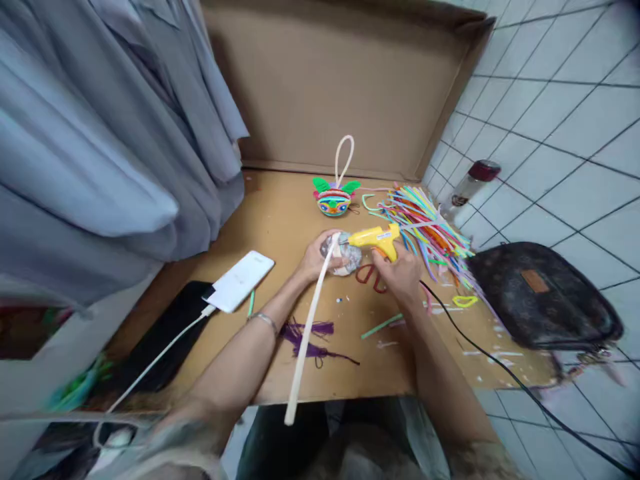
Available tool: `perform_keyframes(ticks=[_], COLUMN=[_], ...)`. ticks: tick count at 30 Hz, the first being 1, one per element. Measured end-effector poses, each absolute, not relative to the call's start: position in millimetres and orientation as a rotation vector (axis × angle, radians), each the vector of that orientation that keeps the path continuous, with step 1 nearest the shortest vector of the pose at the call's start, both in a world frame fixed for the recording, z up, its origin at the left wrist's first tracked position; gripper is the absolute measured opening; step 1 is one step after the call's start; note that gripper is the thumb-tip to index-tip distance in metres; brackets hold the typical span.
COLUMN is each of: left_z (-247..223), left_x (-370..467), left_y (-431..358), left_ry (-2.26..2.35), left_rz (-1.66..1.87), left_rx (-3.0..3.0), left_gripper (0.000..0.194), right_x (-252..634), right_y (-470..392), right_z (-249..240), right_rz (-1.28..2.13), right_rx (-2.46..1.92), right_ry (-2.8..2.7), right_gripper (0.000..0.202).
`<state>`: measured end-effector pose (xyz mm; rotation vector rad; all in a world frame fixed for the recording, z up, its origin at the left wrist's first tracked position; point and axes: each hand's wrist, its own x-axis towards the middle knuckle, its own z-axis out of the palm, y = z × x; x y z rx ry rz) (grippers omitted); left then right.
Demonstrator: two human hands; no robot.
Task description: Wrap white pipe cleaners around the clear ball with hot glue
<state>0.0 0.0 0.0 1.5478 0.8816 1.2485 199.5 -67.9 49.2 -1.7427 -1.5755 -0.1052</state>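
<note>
My left hand (pixel 316 257) is closed around a rounded greyish-white ball (pixel 351 261), which looks wrapped in something crinkled. A long cream pipe cleaner (pixel 311 320) runs from the ball down toward the table's front edge. In my right hand (pixel 401 272) is a yellow glue gun (pixel 376 239), its nozzle touching or very close to the ball's top. A clear stick juts from the back of the gun. Behind the ball stands a colourful animal-head ornament (pixel 334 201) with green ears and a cream loop. Dark red bent pipe cleaners (pixel 371 277) lie between my hands.
Bundled pipe cleaners (pixel 425 223) lie at right, near a brown bag (pixel 545 293) and a red-capped bottle (pixel 473 187). A black cord (pixel 480 353) crosses the right side. Purple tassels (pixel 313 339), a white power bank (pixel 243 280) and its cable (pixel 155 360) are at left.
</note>
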Motion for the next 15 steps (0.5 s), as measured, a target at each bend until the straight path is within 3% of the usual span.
perform_keyframes(ticks=[15], left_z=[9.9], left_x=[-1.0], left_y=[-6.4], left_ry=[0.956], left_rz=[1.218], left_rx=[1.587], left_gripper=[0.081], right_x=[198.6], right_y=[-64.0], right_z=[50.2], right_rz=[0.003], right_rx=[-1.827], right_ry=[-1.479], right_gripper=[0.039])
